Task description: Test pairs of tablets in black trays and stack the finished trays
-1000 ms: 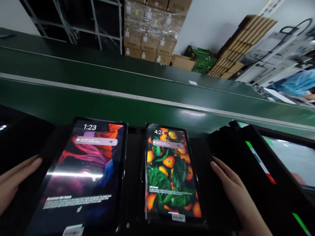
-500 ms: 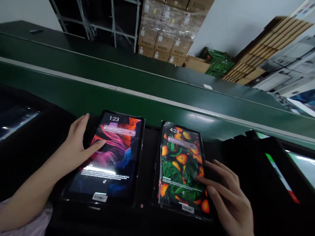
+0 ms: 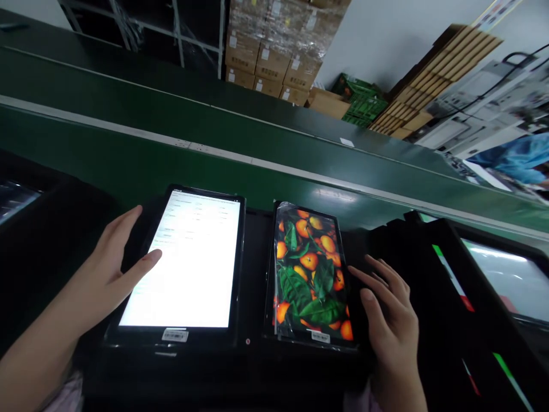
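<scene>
Two black-framed tablets lie side by side on a black surface, each with a barcode label at its lower edge. The left tablet (image 3: 193, 257) shows a bright white page of small text. My left hand (image 3: 115, 266) rests at its left edge, with the index fingertip over the screen. The right tablet (image 3: 311, 274) shows oranges and green leaves under a glossy plastic film. My right hand (image 3: 386, 309) lies just beyond its right edge, fingers spread, holding nothing.
A green conveyor belt (image 3: 171, 154) runs behind the tablets. A black-cased device with a lit screen (image 3: 501, 274) lies to the right, and a dark device (image 3: 17, 200) to the left. Beyond stand stacked cartons (image 3: 270, 57), green crates (image 3: 364, 103) and white machines (image 3: 476, 120).
The left tablet's screen has gone from a dark lock screen to a white text page. My right hand has drawn back from the orange tablet's screen to its right edge.
</scene>
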`<state>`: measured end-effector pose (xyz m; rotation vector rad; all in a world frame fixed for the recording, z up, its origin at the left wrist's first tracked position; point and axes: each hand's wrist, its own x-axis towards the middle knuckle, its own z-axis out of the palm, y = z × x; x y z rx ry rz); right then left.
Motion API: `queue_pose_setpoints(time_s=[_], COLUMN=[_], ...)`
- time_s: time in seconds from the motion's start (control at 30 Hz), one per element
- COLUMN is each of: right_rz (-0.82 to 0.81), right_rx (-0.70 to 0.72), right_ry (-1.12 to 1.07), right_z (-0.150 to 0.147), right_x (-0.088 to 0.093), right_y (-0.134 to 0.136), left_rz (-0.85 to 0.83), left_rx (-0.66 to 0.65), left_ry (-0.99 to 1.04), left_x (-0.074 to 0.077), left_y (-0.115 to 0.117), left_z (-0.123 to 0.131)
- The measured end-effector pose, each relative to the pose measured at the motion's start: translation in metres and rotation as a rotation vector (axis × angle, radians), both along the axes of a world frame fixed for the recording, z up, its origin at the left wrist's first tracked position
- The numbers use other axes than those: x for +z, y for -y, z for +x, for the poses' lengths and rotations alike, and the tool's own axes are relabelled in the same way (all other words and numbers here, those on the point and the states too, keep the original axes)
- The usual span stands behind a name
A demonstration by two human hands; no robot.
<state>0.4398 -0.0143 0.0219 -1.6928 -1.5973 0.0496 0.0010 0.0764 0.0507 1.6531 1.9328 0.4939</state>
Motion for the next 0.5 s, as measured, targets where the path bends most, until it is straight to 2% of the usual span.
queue_pose_setpoints(time_s=[0.17,0.27,0.37,0.5], right_rz=[0.027,0.036,-0.006,-0.131], right_rx=[0.046,0.102,0.176,0.318], right_ry=[-0.075,-0.098,-0.083,-0.066], right_z=[-0.002,-0.008,-0.018,-0.025], right_x=[0.002,0.004,0.009,0.015], right_y=[0.004,0.011,0.026,0.044], left_rz=[0.092,0.121,0.03,-0.157], left_rx=[-0.069,-0.068,-0.07,-0.057], left_ry=[0.12,0.147,0.121,0.053], left_x=[-0.007,-0.005,0.001,0.012], left_y=[0.0,0.005,0.019,0.05], left_z=[-0.006,-0.004,-0.002,0.0])
